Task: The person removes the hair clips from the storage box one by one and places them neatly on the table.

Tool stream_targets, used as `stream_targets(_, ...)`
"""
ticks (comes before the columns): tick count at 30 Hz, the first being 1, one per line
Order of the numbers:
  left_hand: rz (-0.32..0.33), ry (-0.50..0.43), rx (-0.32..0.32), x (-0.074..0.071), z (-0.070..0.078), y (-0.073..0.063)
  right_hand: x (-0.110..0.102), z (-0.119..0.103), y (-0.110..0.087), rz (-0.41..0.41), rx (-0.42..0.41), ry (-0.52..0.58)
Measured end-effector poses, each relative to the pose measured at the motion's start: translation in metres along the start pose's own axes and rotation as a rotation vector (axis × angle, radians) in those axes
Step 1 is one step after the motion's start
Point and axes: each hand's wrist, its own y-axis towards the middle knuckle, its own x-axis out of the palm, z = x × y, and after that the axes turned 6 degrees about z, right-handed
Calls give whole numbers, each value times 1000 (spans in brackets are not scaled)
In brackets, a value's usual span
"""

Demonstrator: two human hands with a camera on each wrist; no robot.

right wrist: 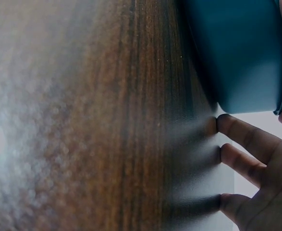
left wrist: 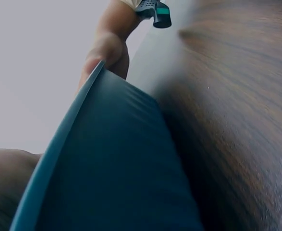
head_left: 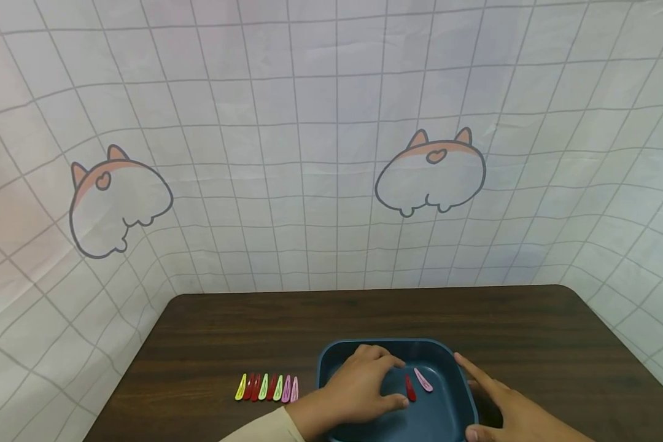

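A dark blue rectangular tray (head_left: 442,423) sits on the table, with a red hair clip (head_left: 410,388) and a pink hair clip (head_left: 423,380) inside. My left hand (head_left: 364,387) reaches over the tray's left side, fingers bent downward and thumb held apart, just left of the red clip. Its palm side is hidden; no clip shows in it. My right hand (head_left: 508,411) is at the tray's right side, index fingertip and thumb at the rim. In the right wrist view its other fingers (right wrist: 246,139) spread down beside the tray wall (right wrist: 241,53).
Left of the tray, a row of hair clips lies side by side on the dark wood table (head_left: 210,344): a yellow clip (head_left: 240,387), several red and green ones, then a purple clip (head_left: 286,389) and a pink one. A white grid-patterned curtain (head_left: 337,245) surrounds the table.
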Motion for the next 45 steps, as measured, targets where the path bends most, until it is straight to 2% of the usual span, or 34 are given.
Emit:
stream_targets(11,33,67,-42,12,14,11,-1,2,-1,-8,-2,-7)
stream_targets(23,-39,131,-111,22,7,16,0,1,-2,6,-17,-25)
stream_targets(33,-120,214,-77,28,6,16,1,2,-1,15,-15,-34)
stream_targets(39,-131,247,-70,30,6,17,0,1,-1,22,-17,-65)
stream_targets(45,-133,227,-68,28,7,14,-1,1,-1,25,-35,-89)
